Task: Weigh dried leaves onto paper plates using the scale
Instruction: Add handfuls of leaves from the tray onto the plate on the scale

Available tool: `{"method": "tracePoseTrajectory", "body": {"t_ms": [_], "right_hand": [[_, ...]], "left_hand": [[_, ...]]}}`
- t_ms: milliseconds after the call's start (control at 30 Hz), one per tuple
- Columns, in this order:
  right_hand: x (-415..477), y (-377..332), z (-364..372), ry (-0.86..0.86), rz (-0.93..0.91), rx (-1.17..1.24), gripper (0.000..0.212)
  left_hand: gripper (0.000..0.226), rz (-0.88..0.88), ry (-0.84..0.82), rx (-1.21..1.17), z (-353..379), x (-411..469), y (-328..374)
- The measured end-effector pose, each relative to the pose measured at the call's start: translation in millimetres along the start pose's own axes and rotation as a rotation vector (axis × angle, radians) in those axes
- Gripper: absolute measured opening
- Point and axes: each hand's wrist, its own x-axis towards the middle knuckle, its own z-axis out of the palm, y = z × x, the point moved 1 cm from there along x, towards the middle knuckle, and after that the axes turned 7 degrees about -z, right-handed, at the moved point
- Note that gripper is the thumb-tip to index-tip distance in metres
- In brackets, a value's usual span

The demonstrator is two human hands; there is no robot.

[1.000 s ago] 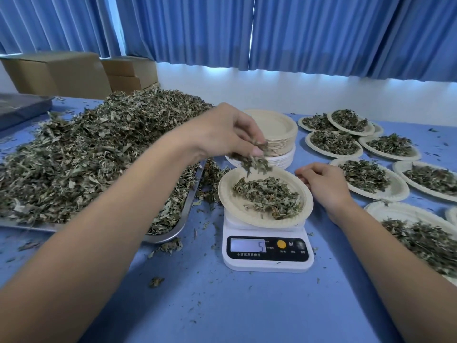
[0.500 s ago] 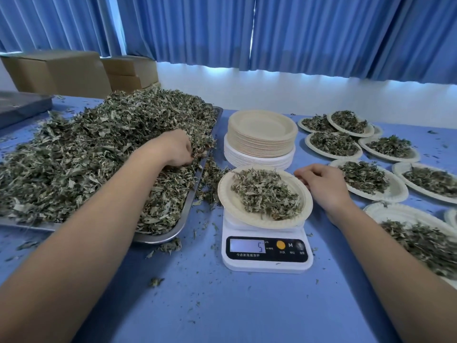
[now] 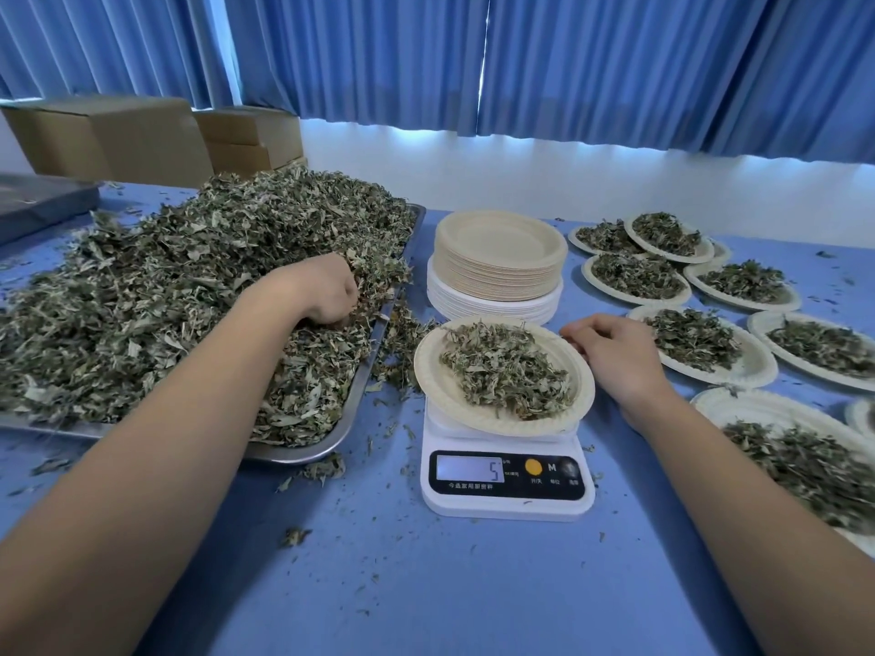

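Note:
A white digital scale sits in front of me and its display reads 5. On it rests a beige paper plate holding a small heap of dried leaves. To the left, a large pile of dried leaves fills a metal tray. My left hand is dug into the pile near the tray's right side, fingers curled down among the leaves. My right hand rests beside the plate's right rim, fingers curled against its edge.
A stack of empty paper plates stands behind the scale. Several filled plates cover the table on the right. Cardboard boxes sit at the back left. Loose leaf bits litter the blue tabletop.
My left hand dropped leaves over the plate, then swung left back into the tray pile, where it now digs in. The right hand stayed by the plate's rim.

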Motion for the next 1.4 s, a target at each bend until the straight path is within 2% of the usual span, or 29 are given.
{"method": "tracePoseTrajectory", "body": {"t_ms": [133, 200, 267, 367, 433, 633, 867, 900, 967, 1033, 1100, 1267, 1400], "right_hand": [[-1.0, -0.4, 0.6, -0.005, 0.003, -0.007, 0.019], [-1.2, -0.4, 0.8, -0.008, 0.011, -0.002, 0.02], [-1.2, -0.2, 1.1, -0.009, 0.012, -0.002, 0.02], [-1.4, -0.6, 1.3, -0.014, 0.013, -0.002, 0.019], [-1.1, -0.6, 1.2, -0.013, 0.013, -0.006, 0.019], [-0.6, 0.2, 1.6, -0.017, 0.009, -0.016, 0.019], [-0.5, 0.0, 1.9, -0.018, 0.004, -0.027, 0.021], [-0.5, 0.1, 1.8, -0.018, 0.004, -0.027, 0.021], [-0.6, 0.1, 1.8, -0.019, 0.006, -0.023, 0.02], [-0.7, 0.1, 2.2, -0.018, 0.006, -0.022, 0.02], [-0.8, -0.5, 1.7, -0.018, 0.008, -0.024, 0.019], [-0.6, -1.4, 1.4, -0.014, 0.007, -0.031, 0.018], [-1.2, -1.7, 1.5, -0.016, 0.002, -0.029, 0.018]], "left_hand": [[0.012, 0.035, 0.024, -0.075, -10.2, -1.6, -2.5], [0.013, 0.069, -0.033, -0.107, -14.4, -7.1, -2.9], [0.004, 0.106, -0.122, -0.059, -16.7, -13.4, -0.7], [0.021, 0.107, -0.16, 0.039, -15.7, -19.0, 4.5], [0.02, 0.103, -0.148, 0.025, -17.5, -23.2, 7.5], [0.014, 0.086, -0.046, -0.073, -31.5, -34.3, 7.9], [0.013, 0.087, 0.187, -0.212, -39.4, -30.0, 7.6], [0.014, 0.094, 0.17, -0.197, -39.1, -29.4, 7.2], [0.011, 0.119, 0.026, -0.121, -37.7, -30.8, 5.8], [0.029, 0.157, -0.17, 0.08, -33.4, -35.8, 6.4], [0.044, 0.158, -0.223, 0.194, -30.5, -37.4, 8.5], [0.016, 0.191, -0.08, 0.062, -32.3, -32.1, 10.7], [0.018, 0.184, 0.068, 0.021, -37.3, -30.4, 7.5]]}}
